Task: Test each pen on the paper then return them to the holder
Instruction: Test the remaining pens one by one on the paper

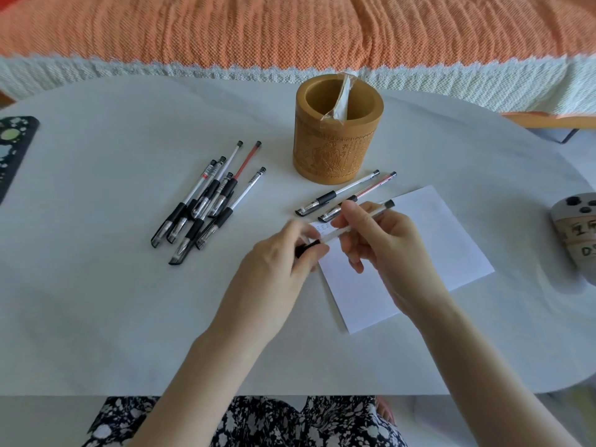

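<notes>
Both hands hold one clear pen [335, 234] with a black end plug over the white paper [445, 240]. My right hand [383, 250] grips its barrel; my left hand [283, 253] is closed on its black cap end, slightly blurred. Faint writing shows at the paper's upper left corner. Two capped pens [346, 195], one black and one red, lie between the paper and the carved bamboo holder [338, 146]. A pile of several capped pens [209, 198] lies to the left on the white table [96, 285]. A crumpled strip of clear tape sticks out of the holder.
A black patterned object [13, 150] lies at the table's left edge. A grey device with black buttons [575, 227] sits at the right edge. An orange and white bedspread [290, 33] runs along the far side of the table.
</notes>
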Available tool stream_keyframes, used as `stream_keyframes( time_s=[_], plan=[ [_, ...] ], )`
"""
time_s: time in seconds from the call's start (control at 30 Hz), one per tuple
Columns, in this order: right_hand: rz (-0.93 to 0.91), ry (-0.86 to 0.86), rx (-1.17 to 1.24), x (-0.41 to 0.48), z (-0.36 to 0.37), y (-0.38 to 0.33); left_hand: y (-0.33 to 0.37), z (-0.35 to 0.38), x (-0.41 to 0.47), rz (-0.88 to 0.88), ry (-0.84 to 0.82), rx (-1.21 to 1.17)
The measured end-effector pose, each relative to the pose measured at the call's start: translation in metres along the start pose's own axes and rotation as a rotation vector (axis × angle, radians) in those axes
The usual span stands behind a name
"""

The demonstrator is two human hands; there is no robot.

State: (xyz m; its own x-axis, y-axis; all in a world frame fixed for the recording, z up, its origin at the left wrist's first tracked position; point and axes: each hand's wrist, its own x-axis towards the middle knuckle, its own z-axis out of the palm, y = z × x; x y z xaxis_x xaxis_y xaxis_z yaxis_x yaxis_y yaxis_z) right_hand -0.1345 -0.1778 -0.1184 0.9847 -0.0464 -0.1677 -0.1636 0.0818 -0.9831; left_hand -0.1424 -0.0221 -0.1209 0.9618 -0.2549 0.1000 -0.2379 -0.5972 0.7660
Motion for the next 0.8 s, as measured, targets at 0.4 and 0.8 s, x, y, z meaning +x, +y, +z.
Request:
stream_keyframes(
  time_s=[0.4, 0.8],
  plan=[
    [-0.016, 0.06, 0.038, 0.001, -0.013, 0.001, 0.005, 0.009, 0.004, 0.061, -0.126, 0.021],
    [0.054, 0.18, 0.279, 0.024, -0.036, -0.001, -0.009, 0.007, 0.001, -0.069, -0.066, 0.099]
  ],
)
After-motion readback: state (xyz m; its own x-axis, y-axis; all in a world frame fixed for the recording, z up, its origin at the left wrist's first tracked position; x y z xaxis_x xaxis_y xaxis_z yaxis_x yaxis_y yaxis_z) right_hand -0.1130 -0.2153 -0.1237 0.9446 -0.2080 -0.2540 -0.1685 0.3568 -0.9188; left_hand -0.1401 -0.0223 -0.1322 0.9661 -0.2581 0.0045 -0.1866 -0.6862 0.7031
